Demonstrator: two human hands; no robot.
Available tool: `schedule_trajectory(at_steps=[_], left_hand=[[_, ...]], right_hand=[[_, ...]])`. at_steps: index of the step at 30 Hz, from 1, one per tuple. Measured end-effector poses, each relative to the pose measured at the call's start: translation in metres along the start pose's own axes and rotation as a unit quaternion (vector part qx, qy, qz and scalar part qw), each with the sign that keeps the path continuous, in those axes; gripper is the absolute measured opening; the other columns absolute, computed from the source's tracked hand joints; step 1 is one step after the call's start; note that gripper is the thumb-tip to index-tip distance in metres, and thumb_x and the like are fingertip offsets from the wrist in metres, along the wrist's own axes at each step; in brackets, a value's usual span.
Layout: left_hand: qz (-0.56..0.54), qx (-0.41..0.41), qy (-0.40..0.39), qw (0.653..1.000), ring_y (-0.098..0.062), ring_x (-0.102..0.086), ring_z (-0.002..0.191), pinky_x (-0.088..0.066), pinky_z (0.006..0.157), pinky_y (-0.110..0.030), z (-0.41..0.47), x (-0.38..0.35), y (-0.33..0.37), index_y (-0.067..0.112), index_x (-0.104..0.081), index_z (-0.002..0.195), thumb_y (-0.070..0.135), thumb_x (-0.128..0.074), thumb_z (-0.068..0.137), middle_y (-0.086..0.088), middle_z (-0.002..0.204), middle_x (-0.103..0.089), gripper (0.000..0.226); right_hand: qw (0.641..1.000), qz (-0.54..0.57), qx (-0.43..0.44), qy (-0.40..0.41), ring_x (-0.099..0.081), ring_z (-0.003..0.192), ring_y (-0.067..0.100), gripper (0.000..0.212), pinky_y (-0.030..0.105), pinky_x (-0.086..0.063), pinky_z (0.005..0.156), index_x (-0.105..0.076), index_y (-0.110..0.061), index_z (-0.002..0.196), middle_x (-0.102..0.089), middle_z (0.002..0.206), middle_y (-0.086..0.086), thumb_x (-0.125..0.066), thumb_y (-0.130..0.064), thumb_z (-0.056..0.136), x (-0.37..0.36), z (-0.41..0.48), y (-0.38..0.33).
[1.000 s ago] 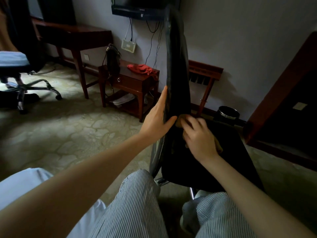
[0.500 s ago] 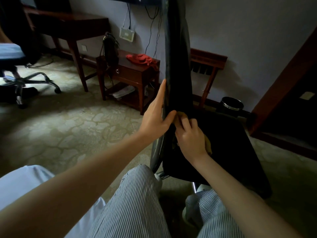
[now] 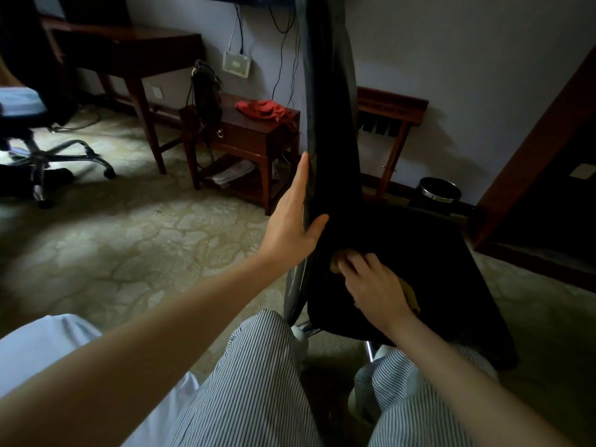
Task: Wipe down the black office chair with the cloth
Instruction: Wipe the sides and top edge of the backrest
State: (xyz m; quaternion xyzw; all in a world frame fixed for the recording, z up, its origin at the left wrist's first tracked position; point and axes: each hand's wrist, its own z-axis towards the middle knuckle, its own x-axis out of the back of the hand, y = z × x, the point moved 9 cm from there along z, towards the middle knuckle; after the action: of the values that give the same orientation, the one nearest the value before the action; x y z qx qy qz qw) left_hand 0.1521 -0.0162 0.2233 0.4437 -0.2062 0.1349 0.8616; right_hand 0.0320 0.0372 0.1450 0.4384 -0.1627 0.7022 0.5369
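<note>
The black office chair (image 3: 425,253) stands right in front of my knees, seen from the side, its tall backrest (image 3: 325,101) rising to the top of the view. My left hand (image 3: 295,217) grips the backrest's rear edge, fingers flat behind it and thumb in front. My right hand (image 3: 375,285) presses a yellowish cloth (image 3: 411,295) onto the seat where it meets the backrest. Only small bits of cloth show around the hand.
A dark wooden side table (image 3: 245,140) with a red cloth (image 3: 264,109) stands behind the chair, beside a wooden rack (image 3: 392,114). A black bin (image 3: 440,190) sits by the wall. Another office chair (image 3: 38,150) and a desk (image 3: 129,46) are at far left.
My right hand with the cloth has slid down from the lower backrest to the seat's back corner. My left hand stays on the backrest edge. The view has shifted slightly.
</note>
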Motion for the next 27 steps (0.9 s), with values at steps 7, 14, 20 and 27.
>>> schedule_trajectory(at_steps=[7,14,20,27], left_hand=[[-0.003,0.009,0.022,1.0,-0.012,-0.043,0.129,-0.04,0.105,-0.028,-0.002,-0.002,0.001,0.044,0.013,0.137,0.006,-0.061,0.087,0.016,0.141,-0.034,0.097],[-0.002,0.007,0.038,0.999,-0.013,-0.045,0.128,-0.044,0.101,-0.028,-0.002,0.001,0.002,0.045,0.014,0.136,0.006,-0.06,0.087,0.006,0.148,-0.035,0.097],[-0.018,0.012,0.022,1.0,-0.008,-0.039,0.132,-0.037,0.104,-0.018,-0.002,0.0,-0.001,0.043,0.012,0.139,0.005,-0.061,0.086,0.016,0.145,-0.031,0.098],[-0.024,0.015,0.016,0.999,-0.009,-0.039,0.132,-0.034,0.106,-0.018,-0.003,-0.001,0.0,0.04,0.011,0.139,0.005,-0.061,0.087,0.015,0.14,-0.034,0.095]], right_hand=[[0.992,0.017,-0.006,0.126,-0.044,0.093,0.026,0.034,0.033,-0.054,0.06,-0.067,0.001,0.108,-0.064,0.109,0.017,-0.046,-0.011,0.085,0.049,0.04,0.027],[0.999,0.006,-0.003,0.046,-0.054,0.082,0.031,0.049,0.033,-0.054,0.055,-0.067,0.001,0.103,-0.063,0.101,0.017,-0.082,-0.006,0.058,0.011,0.011,0.023],[0.988,0.008,-0.078,-0.131,-0.062,0.07,0.022,0.055,0.025,-0.05,0.047,-0.07,-0.014,0.08,-0.063,0.088,0.005,-0.095,-0.018,0.031,-0.049,-0.031,0.01],[0.979,0.128,-0.119,0.103,-0.056,0.097,0.029,0.035,0.031,-0.054,0.074,-0.064,0.002,0.112,-0.056,0.116,0.015,-0.068,-0.007,0.079,0.019,-0.011,0.033]])
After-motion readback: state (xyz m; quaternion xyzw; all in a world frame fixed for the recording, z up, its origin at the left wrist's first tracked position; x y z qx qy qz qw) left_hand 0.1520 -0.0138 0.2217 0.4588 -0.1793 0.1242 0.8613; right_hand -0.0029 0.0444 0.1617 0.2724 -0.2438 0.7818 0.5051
